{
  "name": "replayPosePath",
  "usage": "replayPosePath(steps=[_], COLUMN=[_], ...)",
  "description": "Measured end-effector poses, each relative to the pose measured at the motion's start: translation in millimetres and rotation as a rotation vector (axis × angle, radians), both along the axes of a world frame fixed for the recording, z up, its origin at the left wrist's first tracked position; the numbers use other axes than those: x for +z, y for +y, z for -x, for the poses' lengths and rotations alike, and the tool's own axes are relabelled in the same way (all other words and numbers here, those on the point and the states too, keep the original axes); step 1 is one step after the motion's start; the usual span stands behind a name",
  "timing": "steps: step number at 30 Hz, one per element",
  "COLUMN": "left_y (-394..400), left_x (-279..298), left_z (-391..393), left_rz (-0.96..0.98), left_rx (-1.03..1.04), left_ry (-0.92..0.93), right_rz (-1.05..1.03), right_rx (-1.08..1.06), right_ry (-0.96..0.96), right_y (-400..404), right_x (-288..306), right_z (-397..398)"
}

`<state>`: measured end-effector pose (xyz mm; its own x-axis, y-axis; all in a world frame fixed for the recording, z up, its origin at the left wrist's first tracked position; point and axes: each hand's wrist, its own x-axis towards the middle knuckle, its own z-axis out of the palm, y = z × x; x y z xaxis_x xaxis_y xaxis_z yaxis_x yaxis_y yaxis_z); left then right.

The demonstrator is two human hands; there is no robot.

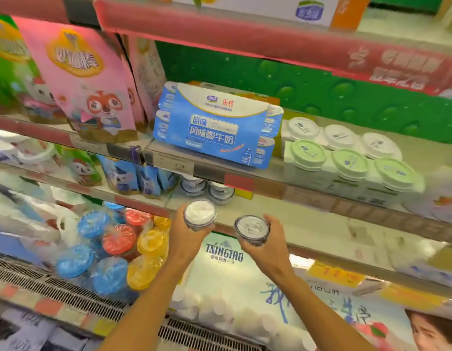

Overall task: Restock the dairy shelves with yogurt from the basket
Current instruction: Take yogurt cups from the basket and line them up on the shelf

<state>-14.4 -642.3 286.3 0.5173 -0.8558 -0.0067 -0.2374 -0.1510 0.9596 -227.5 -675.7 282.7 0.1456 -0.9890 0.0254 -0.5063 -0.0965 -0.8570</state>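
2 yogurt cups (200, 215), seemingly upright, lids up, each hand (184, 230) gripping 1.

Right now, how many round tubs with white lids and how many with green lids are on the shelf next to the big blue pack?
White-lid tubs: 3
Green-lid tubs: 3
Total: 6

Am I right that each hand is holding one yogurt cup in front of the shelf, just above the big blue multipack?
Not quite: the left hand and right hand each hold a yogurt cup, but below the blue multipack, as the head view shows.
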Motion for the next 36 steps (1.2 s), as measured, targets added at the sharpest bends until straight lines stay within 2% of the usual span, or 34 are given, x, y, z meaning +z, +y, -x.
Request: replayPosePath(steps=[7,15,25,36], left_y=[-40,-61,-63,-86], left_x=[-32,-67,-75,-75], left_z=[-48,-66,-87,-90], left_rz=[0.002,-0.01,-0.059,-0.143], left_rx=[0.024,-0.006,-0.05,-0.098], left_ry=[-0.098,-0.136,-0.158,-0.18], right_rz=[-0.017,0.005,0.091,0.046], right_rx=[0.087,0.144,0.155,0.157], right_ry=[0.012,0.0,0.032,0.022], right_y=[-35,-64,-64,-80], right_x=[-34,-51,-66,-66], right_z=[-49,-85,-91,-110])
